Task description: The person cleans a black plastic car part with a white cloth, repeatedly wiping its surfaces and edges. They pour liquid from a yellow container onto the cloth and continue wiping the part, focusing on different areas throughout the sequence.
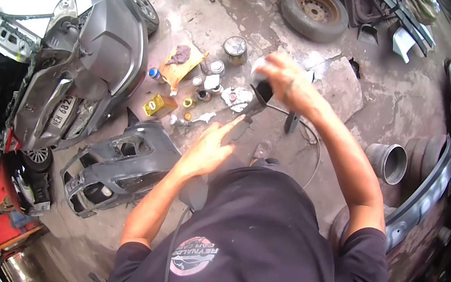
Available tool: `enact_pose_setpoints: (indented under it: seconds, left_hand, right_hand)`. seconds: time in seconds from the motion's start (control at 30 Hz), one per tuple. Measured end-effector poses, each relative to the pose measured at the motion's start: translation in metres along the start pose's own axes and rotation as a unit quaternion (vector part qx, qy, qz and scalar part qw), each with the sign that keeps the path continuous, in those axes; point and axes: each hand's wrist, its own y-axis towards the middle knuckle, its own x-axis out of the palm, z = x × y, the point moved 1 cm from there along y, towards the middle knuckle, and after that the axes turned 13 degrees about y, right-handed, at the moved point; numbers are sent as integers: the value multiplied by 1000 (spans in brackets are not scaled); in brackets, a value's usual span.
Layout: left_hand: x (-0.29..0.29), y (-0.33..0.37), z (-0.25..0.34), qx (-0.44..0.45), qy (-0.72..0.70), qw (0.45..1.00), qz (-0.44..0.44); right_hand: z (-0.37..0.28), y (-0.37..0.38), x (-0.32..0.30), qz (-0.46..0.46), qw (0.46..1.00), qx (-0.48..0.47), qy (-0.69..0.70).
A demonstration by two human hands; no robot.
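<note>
The right hand [285, 81] had its fingers curled around the top of a dark spray gun [259, 96], gripping it near the pale cup end, though motion blurred the exact hold. The gun hung tilted in the air above the concrete floor [290, 33], its lower end pointing down toward the left hand [209, 147]. That left hand was open, the fingers spread and stretched forward, the index fingertip just beside the gun's lower end; whether it touched I could not tell.

Beyond the hands, on the floor, sat a cluster of small cans and jars [204, 87], a round paint tin [235, 49], a yellow rectangular can [159, 106] and a rag on a cardboard scrap [179, 61]. A detached grey bumper [119, 162] lay at the left, beside a stripped grey car [78, 29]. A spare wheel [315, 10] lay far off, near the floor's top edge.
</note>
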Motion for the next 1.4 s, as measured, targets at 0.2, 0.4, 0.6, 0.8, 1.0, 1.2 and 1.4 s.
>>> enact_pose_setpoints:
  seconds: [0.2, 0.4, 0.6, 0.8, 1.0, 1.2, 1.4]
  left_hand:
    - [-6, 21, -34, 51, -169, 984, -22]
    - [-9, 16, -35, 91, -329, 936, -82]
    - [-18, 21, -34, 112, -443, 885, -87]
    - [-10, 9, -22, 92, -547, 823, -120]
    - [-9, 5, -16, 90, -566, 812, -109]
    - [-6, 15, -42, 96, -618, 766, -148]
    - [2, 13, -28, 101, -622, 764, -137]
  right_hand:
    - [-33, -11, 51, 160, 984, -76, 5]
    - [-9, 22, 21, 358, 934, -2, 18]
    - [-52, 15, 85, 358, 929, -72, 53]
    - [0, 36, 42, 344, 938, 20, 41]
    - [11, 51, 25, 334, 940, 49, 45]
    - [-38, 9, 77, 324, 942, -58, 66]
    - [14, 41, 30, 311, 950, 42, 1]
